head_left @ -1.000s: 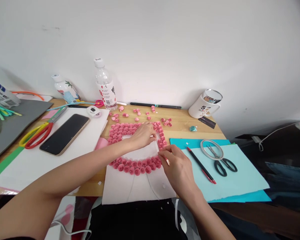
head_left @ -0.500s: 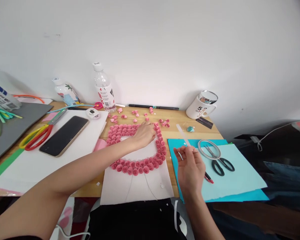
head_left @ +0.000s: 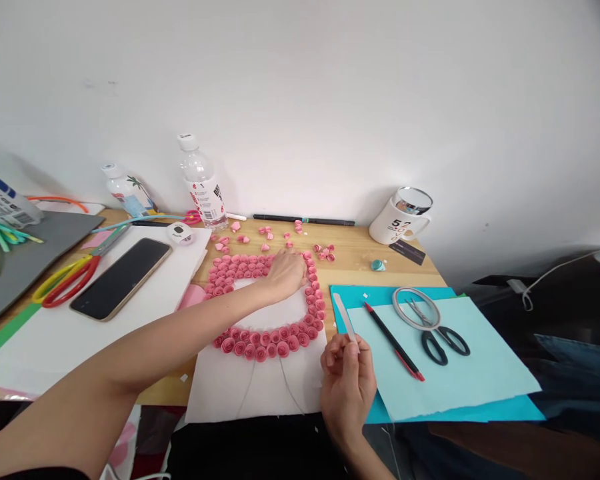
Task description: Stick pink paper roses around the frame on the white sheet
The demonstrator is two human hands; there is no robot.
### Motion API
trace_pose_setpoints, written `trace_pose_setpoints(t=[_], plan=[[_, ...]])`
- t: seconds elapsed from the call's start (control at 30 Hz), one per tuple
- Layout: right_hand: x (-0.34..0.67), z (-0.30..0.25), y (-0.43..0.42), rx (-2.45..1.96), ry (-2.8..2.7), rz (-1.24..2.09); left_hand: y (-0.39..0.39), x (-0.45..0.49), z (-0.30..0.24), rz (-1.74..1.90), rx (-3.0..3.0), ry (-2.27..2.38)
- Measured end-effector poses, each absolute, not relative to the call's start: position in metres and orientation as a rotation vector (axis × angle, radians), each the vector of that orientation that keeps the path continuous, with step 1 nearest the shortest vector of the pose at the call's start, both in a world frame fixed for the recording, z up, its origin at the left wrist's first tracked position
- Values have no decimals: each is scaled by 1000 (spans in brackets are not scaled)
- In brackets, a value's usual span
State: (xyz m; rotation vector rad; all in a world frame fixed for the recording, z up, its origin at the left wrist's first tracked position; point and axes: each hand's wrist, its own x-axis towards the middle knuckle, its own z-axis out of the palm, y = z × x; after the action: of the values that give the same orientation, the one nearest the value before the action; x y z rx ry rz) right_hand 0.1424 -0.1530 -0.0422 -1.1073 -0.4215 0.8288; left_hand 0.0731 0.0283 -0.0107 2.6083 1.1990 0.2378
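Note:
My left hand (head_left: pixel 286 275) reaches across a white sheet (head_left: pixel 215 393) and rests at the upper right of a ring of pink paper roses (head_left: pixel 273 348). Its fingers are curled and pressed down, and what lies under the fingertips is hidden. Low on the right, my right hand (head_left: pixel 349 377) pinches a narrow white strip (head_left: pixel 345 313) between thumb and fingers, the strip pointing up and away. Thin pencil lines run down the sheet below the roses.
Loose pink roses (head_left: pixel 266 233) lie behind the sheet. Right: blue paper (head_left: pixel 510 408), black scissors (head_left: pixel 445 345), tape roll (head_left: pixel 395 303), pen (head_left: pixel 393 341), mug (head_left: pixel 400 217). Left: phone (head_left: pixel 123 277), red-yellow scissors (head_left: pixel 70 280), water bottle (head_left: pixel 205 190).
My right hand has moved down and left with the white strip, uncovering the pen. My left hand stays at the same spot on the roses; the whole view has shifted slightly.

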Motion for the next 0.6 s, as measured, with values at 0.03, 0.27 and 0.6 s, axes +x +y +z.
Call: trace_pose_setpoints(t=[0.03,0.27,0.6], plan=[[142,-43,-153,-1097,-417,835,29,73,-12,241,2589,1207],[144,-45,-153,-1071,-412,862,36,69,-17,328,2523,1132],[144,-46,-153,-1125,-434,855,30,63,-19,292,2672,1062]])
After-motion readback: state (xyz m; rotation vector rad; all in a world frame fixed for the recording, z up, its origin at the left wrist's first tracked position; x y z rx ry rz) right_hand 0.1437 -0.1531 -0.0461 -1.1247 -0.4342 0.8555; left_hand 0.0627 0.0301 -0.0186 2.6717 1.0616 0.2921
